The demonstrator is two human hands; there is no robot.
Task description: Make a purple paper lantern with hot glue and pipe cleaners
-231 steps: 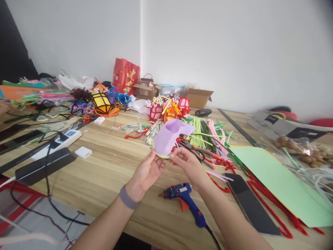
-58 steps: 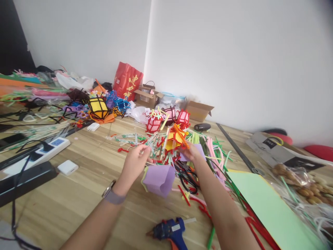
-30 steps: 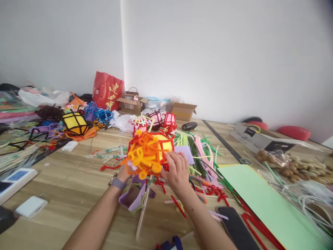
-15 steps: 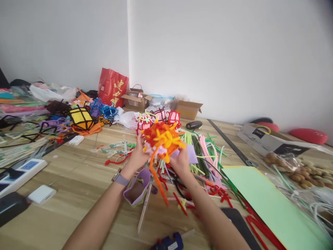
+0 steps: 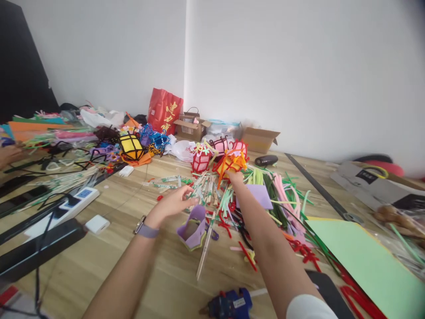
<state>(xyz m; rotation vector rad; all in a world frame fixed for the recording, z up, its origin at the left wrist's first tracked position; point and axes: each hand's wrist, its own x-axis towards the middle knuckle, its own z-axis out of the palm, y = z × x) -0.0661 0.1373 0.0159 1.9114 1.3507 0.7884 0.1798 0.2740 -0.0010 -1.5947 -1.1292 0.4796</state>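
Note:
My right hand reaches far forward, holding an orange and yellow pipe-cleaner lantern; the lantern hides most of its fingertips. Right by that lantern stand other pipe-cleaner lanterns: a red and pink one, and a dark-framed pink one behind. Empty and with its fingers extended, my left hand hovers above the table. Just below and to its right sits an open-topped purple felt shape with a green edge. A thin wooden stick lies beside the felt.
Bundles of pipe cleaners and a green sheet spread to the right. A blue glue gun lies at the front. On the left are a power strip, a white charger and another person's hand. Cardboard boxes stand behind.
The orange lantern has moved away from me, to the other lanterns, in my right hand. My left hand has let go of it and drawn back. The view has turned left.

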